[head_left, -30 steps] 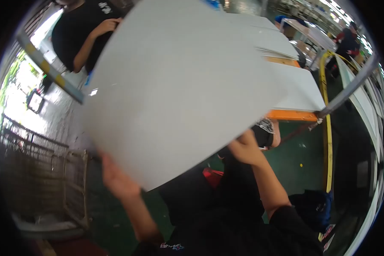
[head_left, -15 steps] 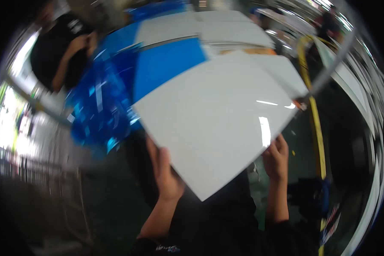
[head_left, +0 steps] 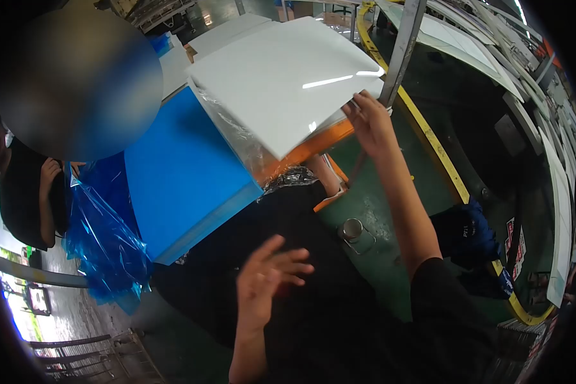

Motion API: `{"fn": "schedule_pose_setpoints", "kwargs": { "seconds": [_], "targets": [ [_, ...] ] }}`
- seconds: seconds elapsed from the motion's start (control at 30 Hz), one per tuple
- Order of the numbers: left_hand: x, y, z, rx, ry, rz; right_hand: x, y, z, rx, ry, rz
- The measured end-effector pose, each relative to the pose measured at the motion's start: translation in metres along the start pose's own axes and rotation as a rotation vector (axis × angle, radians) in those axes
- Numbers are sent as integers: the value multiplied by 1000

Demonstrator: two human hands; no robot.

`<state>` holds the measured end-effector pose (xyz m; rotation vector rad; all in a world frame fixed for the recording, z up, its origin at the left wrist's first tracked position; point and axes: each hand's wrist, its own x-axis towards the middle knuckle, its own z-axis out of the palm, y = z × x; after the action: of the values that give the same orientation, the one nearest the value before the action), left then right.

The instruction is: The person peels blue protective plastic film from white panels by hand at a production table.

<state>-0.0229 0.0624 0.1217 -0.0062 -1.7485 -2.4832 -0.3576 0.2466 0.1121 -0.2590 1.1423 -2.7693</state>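
A glossy white sheet (head_left: 288, 70) lies on top of a stack at the upper middle, one corner toward me. My right hand (head_left: 372, 128) is at its right edge; the fingertips are on or just beside the edge, slightly apart, not visibly gripping it. My left hand (head_left: 267, 281) is held over my dark clothing with its fingers spread and nothing in it. Left of the white sheet is a stack with a bright blue top (head_left: 182, 169). Clear plastic film (head_left: 233, 125) shows under the white sheet's left edge, above an orange support (head_left: 320, 144).
Crumpled blue film (head_left: 105, 224) hangs at the left beside a person in dark clothing (head_left: 29, 192). A metal post (head_left: 404, 54) stands right of the white sheet. A yellow rail (head_left: 432, 144) runs along the right, and a metal cup (head_left: 352, 229) is on the green floor.
The white sheet, held in both hands before, now lies on the stack farther away. My left hand has let go and drawn back; my right hand has moved up along its edge. The view has shifted.
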Motion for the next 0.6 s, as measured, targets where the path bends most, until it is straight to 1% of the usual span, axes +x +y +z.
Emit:
{"fn": "schedule_pose_setpoints", "kwargs": {
  "seconds": [0.03,0.1,0.13,0.23,0.33,0.37,0.43,0.5,0.53,0.57,0.6],
  "targets": [
    [-4,-7,1,17,-55,-60,10,2,-8,-14,9,-12],
    [-13,-18,3,68,-85,-147,22,7,-20,-41,28,-36],
    [-17,-22,3,93,-102,-188,24,10,-25,-40,72,-24],
    [-26,-29,-4,89,-85,-268,30,23,-44,-121,160,1],
    [-16,-27,-1,127,-25,-252,29,34,-56,-221,170,18],
    [-6,-28,4,143,23,-208,29,37,-59,-221,164,-2],
    [28,-26,18,180,102,-113,27,39,-52,-216,158,-60],
    [73,-33,25,336,224,1,18,30,-39,-270,194,9],
    [93,-38,32,392,315,56,22,32,-39,-268,207,-6],
    [112,-37,32,406,382,-21,23,29,-41,-337,222,37],
    [123,-43,31,444,404,62,23,33,-47,-358,216,46]
  ]
}}
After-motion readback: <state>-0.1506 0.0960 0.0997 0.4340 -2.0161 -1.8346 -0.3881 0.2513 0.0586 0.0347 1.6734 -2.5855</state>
